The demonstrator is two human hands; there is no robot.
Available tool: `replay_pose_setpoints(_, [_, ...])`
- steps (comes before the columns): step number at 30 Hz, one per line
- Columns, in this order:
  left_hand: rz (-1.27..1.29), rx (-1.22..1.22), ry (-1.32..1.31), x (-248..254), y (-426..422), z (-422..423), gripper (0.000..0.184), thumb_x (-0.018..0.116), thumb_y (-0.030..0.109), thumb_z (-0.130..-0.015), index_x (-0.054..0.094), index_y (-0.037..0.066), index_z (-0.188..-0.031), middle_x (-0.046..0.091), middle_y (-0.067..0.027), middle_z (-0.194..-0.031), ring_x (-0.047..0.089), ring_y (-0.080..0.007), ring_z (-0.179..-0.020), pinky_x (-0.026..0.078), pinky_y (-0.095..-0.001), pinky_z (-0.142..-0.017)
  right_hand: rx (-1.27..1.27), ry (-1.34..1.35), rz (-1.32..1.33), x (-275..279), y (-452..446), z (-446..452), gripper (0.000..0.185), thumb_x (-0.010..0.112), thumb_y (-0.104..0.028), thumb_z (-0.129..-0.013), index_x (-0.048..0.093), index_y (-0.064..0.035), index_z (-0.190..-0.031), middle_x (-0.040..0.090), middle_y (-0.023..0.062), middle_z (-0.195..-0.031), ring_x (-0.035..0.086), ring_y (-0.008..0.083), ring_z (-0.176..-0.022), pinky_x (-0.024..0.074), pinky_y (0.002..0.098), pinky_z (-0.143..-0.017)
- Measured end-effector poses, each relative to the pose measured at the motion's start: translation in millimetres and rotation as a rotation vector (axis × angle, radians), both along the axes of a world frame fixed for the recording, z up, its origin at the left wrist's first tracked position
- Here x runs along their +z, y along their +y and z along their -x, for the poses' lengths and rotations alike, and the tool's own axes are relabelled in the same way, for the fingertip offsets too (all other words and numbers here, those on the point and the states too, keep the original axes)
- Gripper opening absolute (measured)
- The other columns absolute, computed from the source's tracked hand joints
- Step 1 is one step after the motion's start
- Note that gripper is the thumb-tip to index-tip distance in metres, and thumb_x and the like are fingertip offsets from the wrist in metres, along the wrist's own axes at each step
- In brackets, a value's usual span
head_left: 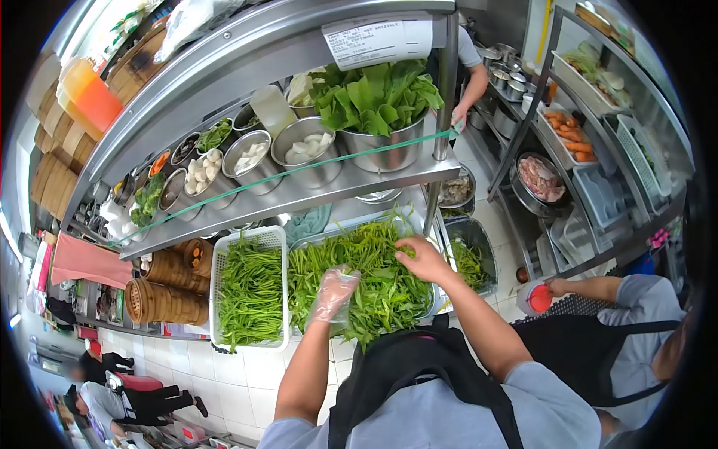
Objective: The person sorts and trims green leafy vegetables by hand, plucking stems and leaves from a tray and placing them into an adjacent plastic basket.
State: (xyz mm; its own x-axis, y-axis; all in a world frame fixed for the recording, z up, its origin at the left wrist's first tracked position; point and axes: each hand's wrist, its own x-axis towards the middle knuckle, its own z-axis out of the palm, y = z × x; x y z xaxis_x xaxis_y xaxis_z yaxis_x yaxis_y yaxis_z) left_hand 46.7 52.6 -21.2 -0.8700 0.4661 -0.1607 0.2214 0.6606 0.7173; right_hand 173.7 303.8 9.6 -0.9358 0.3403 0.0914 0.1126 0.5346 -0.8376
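Leafy green stems (374, 269) lie heaped in a wide tray (432, 298). My left hand (333, 295), in a clear plastic glove, rests on the left part of this heap; its fingers are blurred by the plastic and I cannot make out what they hold. My right hand (422, 258) is bare, at the heap's upper right, with thumb and fingertips pinched together by some green leaves. To the left stands a white basket (285, 288) filled with cut green stems (249, 292).
Above is a steel shelf (299, 191) with metal bowls of vegetables. A dark bin (490, 262) of greens stands right of the tray. A co-worker (636, 329) at the right holds a red-topped container (539, 298). Bamboo steamers (153, 301) stand left.
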Motion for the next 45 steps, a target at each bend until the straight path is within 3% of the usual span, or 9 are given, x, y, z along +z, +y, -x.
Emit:
replay_pose_setpoints(1, [-0.004, -0.063, -0.044, 62, 8, -15, 0.045, 0.073, 0.035, -0.087, 0.07, -0.004, -0.109, 0.072, -0.0215, -0.093, 0.07, -0.0269, -0.085, 0.054, -0.0385, -0.079, 0.07, 0.016, 0.069, 3, -6, 6, 0.037, 0.068, -0.031, -0.092, 0.068, -0.0038, -0.117, 0.068, 0.0181, -0.11, 0.065, 0.0324, -0.104, 0.0509, 0.0402, -0.093])
replay_pose_setpoints(4, [-0.067, -0.074, -0.058, 66, -1, -20, 0.039, 0.073, 0.032, -0.088, 0.069, -0.004, -0.102, 0.071, -0.0172, -0.083, 0.064, -0.0236, -0.073, 0.051, -0.038, -0.071, 0.107, 0.035, 0.278, 9, -27, 25, 0.037, 0.067, -0.037, -0.094, 0.072, -0.0031, -0.109, 0.072, 0.0165, -0.099, 0.068, 0.0292, -0.091, 0.0531, 0.0379, -0.086])
replay_pose_setpoints(5, [-0.149, -0.046, -0.051, 69, -2, -26, 0.027, 0.073, 0.025, -0.089, 0.063, 0.0, -0.085, 0.058, -0.0053, -0.069, 0.046, -0.0156, -0.064, 0.044, -0.036, -0.062, 0.115, 0.026, 0.28, 11, -33, 32, 0.037, 0.067, -0.037, -0.094, 0.072, -0.0031, -0.109, 0.072, 0.0165, -0.099, 0.068, 0.0292, -0.091, 0.0531, 0.0379, -0.086])
replay_pose_setpoints(14, [-0.165, -0.191, -0.037, 78, -20, -48, 0.029, 0.075, 0.028, -0.088, 0.068, 0.001, -0.094, 0.061, -0.0094, -0.07, 0.05, -0.0162, -0.063, 0.046, -0.0355, -0.062, 0.249, -0.35, 0.516, -6, -65, 57, 0.036, 0.071, -0.039, -0.091, 0.071, -0.0028, -0.09, 0.066, 0.003, -0.075, 0.059, 0.0109, -0.064, 0.0465, 0.0273, -0.06])
replay_pose_setpoints(17, [-0.019, -0.292, -0.128, 90, -27, -48, 0.036, 0.076, 0.038, -0.086, 0.071, 0.004, -0.096, 0.069, -0.0157, -0.079, 0.064, -0.0281, -0.071, 0.05, -0.0402, -0.07, 0.222, -0.386, 0.632, -9, -63, 50, 0.027, 0.071, -0.032, -0.092, 0.068, -0.0059, -0.085, 0.063, -0.0001, -0.071, 0.057, 0.0082, -0.062, 0.0438, 0.0253, -0.056])
replay_pose_setpoints(24, [0.056, -0.059, -0.12, 139, -36, -36, 0.028, 0.075, 0.031, -0.086, 0.073, 0.006, -0.099, 0.069, -0.0125, -0.077, 0.063, -0.0205, -0.069, 0.051, -0.035, -0.071, 0.229, -0.301, 0.598, 0, -52, 31, 0.019, 0.072, -0.023, -0.092, 0.067, -0.0068, -0.085, 0.059, -0.0027, -0.068, 0.052, 0.006, -0.06, 0.0414, 0.0233, -0.054])
replay_pose_setpoints(32, [-0.232, 0.003, -0.035, 129, -11, -42, 0.019, 0.073, 0.02, -0.09, 0.074, 0.003, -0.099, 0.069, -0.0065, -0.079, 0.056, -0.0108, -0.072, 0.048, -0.03, -0.071, 0.207, -0.152, 0.692, 9, -56, 15, 0.016, 0.074, -0.018, -0.091, 0.068, -0.0036, -0.091, 0.062, -0.0029, -0.073, 0.053, 0.0052, -0.061, 0.043, 0.024, -0.054])
replay_pose_setpoints(38, [-0.351, 0.004, -0.085, 112, 4, -43, 0.021, 0.074, 0.021, -0.091, 0.073, 0.002, -0.099, 0.066, -0.0004, -0.078, 0.052, -0.0071, -0.071, 0.045, -0.0275, -0.067, 0.21, -0.091, 0.465, 21, -61, 7, 0.017, 0.073, -0.018, -0.092, 0.071, -0.0016, -0.092, 0.067, -0.0005, -0.076, 0.058, 0.0063, -0.069, 0.048, 0.0263, -0.065])
replay_pose_setpoints(45, [-0.508, 0.108, -0.437, 98, 5, -32, 0.02, 0.075, 0.022, -0.089, 0.07, 0.004, -0.095, 0.061, 0.0023, -0.075, 0.049, -0.0077, -0.064, 0.04, -0.027, -0.059, 0.15, -0.005, 0.453, 15, -59, 5, 0.021, 0.07, -0.021, -0.093, 0.074, -0.0009, -0.096, 0.073, 0.0041, -0.083, 0.063, 0.0098, -0.069, 0.0512, 0.0283, -0.067])
